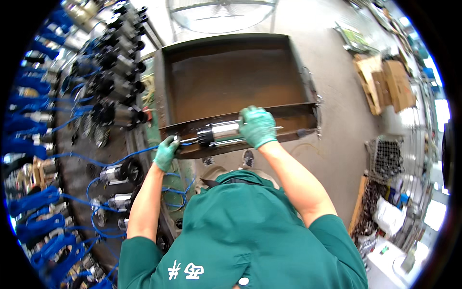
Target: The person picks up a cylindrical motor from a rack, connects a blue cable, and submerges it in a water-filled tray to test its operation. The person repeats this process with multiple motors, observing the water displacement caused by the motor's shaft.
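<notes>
A silver cylinder (225,128) with a black end cap lies sideways over the near rim of a large brown-stained metal tray (226,72). Thin rods run along its body. My right hand (257,126), in a green glove, is wrapped over the cylinder's right part and hides it. Also gloved in green, my left hand (165,152) is closed at the outer end of the metal rod left of the black cap. A blue hose (130,156) runs up to that hand. A small shiny piece shows at its fingertips; what exactly it grips is partly hidden.
On the left, a dark bench (77,168) carries several similar black-and-silver cylinders (118,113) and looped blue hoses. A large fan (224,17) stands beyond the tray. Cardboard boxes (398,86), a wire basket (385,156) and shelving line the right side.
</notes>
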Demonstrator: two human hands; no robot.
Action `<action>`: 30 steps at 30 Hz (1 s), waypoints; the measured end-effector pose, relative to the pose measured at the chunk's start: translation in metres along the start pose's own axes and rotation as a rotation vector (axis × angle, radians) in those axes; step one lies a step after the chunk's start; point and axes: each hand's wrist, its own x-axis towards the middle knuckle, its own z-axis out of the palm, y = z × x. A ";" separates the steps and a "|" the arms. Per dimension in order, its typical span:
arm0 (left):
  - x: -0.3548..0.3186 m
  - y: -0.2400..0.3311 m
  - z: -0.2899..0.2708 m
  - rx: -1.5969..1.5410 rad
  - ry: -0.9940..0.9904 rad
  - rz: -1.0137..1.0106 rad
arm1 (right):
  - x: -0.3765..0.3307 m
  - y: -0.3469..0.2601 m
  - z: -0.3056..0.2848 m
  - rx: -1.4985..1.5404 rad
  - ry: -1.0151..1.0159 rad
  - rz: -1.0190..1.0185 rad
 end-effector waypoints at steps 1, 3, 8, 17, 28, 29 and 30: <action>0.000 0.000 -0.001 0.020 0.012 0.002 | 0.000 0.001 0.003 -0.022 0.010 -0.011; -0.002 -0.009 -0.004 0.088 0.051 0.118 | 0.002 -0.003 0.004 -0.024 -0.020 -0.003; 0.006 -0.020 -0.009 0.066 0.063 0.131 | -0.001 0.002 -0.007 0.055 -0.090 0.030; -0.062 -0.011 0.000 -0.069 0.435 0.048 | -0.075 0.204 0.014 0.262 0.544 0.512; -0.104 0.048 0.107 0.107 0.376 0.282 | -0.103 0.272 -0.011 1.665 -0.180 1.123; -0.102 0.053 0.116 0.111 0.348 0.330 | -0.100 0.248 -0.016 1.660 -0.140 1.055; -0.098 0.069 0.132 0.105 0.276 0.441 | -0.105 0.219 -0.013 1.610 -0.069 0.872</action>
